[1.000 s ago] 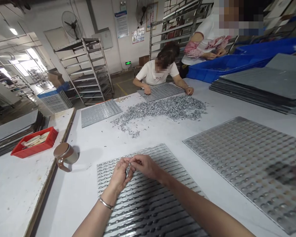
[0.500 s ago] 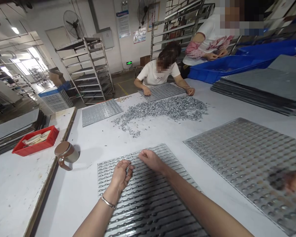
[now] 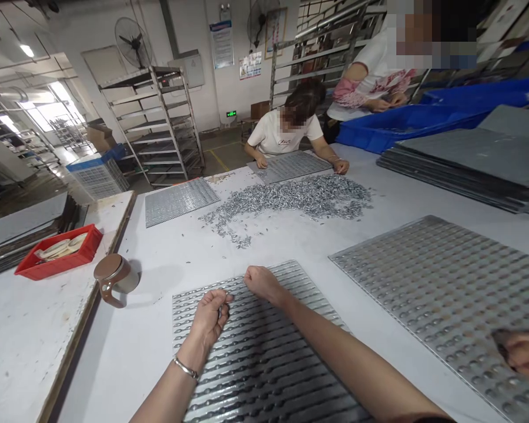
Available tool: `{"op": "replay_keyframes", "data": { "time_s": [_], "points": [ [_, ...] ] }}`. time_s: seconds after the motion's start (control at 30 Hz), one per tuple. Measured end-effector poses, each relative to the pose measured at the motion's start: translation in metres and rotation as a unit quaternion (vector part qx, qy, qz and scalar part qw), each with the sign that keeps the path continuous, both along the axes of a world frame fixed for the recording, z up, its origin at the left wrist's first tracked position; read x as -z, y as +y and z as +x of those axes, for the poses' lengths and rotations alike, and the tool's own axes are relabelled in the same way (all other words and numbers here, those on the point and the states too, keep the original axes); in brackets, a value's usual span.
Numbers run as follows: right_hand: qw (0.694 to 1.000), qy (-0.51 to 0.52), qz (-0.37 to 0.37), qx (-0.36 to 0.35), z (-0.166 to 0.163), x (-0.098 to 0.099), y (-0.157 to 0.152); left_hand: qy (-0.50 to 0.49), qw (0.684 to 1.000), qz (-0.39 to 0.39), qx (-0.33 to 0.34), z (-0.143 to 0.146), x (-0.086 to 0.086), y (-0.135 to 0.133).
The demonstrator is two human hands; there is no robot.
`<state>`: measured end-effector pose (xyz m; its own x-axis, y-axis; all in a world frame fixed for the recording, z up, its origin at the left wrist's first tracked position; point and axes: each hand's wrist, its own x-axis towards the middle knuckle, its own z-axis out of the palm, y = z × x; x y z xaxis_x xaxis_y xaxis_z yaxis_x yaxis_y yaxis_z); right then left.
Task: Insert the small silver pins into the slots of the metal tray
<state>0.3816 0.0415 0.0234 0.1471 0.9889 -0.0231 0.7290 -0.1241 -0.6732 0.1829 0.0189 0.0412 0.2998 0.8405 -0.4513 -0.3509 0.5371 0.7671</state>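
Observation:
A grey ridged metal-looking tray [image 3: 264, 352] lies on the white table in front of me, with small shiny oval pieces set in rows along its grooves. Over its left half, my left hand [image 3: 209, 317] is closed in a pinch, a bracelet at the wrist; whatever sits between thumb and fingers is too small to make out. My right hand [image 3: 262, 283] is curled near the tray's far edge, fingertips down and hidden from me. Beyond both hands spreads a heap of small silvery oval pieces [image 3: 291, 197], some scattered loose toward me.
A brown-lidded mug [image 3: 118, 276] stands left, near a red bin [image 3: 59, 252]. To the right lie another filled tray [image 3: 423, 282], with a co-worker's hand [image 3: 526, 352] over it, and stacked grey sheets [image 3: 467, 158]. Two people work across the table, near blue bins [image 3: 379, 132].
Both my hands have shifted slightly left over the tray, still closed. At the right, the co-worker's hand has come more clearly into view over the other tray.

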Motion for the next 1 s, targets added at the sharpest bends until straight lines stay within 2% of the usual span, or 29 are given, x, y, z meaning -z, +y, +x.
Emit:
{"op": "replay_keyframes", "data": {
  "time_s": [0.13, 0.3, 0.4, 0.47, 0.63, 0.83, 1.0],
  "points": [
    [0.999, 0.036, 0.021, -0.004, -0.001, -0.013, -0.014, -0.002, 1.0, 0.002, 0.019, 0.002, 0.0, -0.002],
    [0.972, 0.198, 0.074, -0.105, -0.016, -0.028, -0.055, -0.032, 0.997, -0.008, 0.064, 0.01, 0.002, -0.01],
    [0.965, 0.229, 0.08, -0.102, -0.017, -0.031, -0.064, -0.039, 0.996, -0.024, 0.073, 0.017, 0.001, -0.013],
    [0.971, 0.212, 0.068, -0.083, -0.011, -0.029, -0.06, -0.033, 0.997, -0.042, 0.061, 0.02, -0.001, -0.012],
    [0.997, 0.075, -0.004, -0.013, 0.006, -0.016, -0.033, -0.046, 0.993, -0.112, 0.0, 0.013, -0.011, -0.004],
    [1.0, 0.008, -0.03, 0.003, -0.003, 0.001, -0.022, -0.086, 0.98, -0.175, -0.023, 0.004, -0.015, 0.0],
    [0.999, -0.02, -0.036, 0.031, -0.008, 0.001, -0.017, -0.109, 0.972, -0.202, -0.059, 0.004, -0.02, 0.0]
  ]
}}
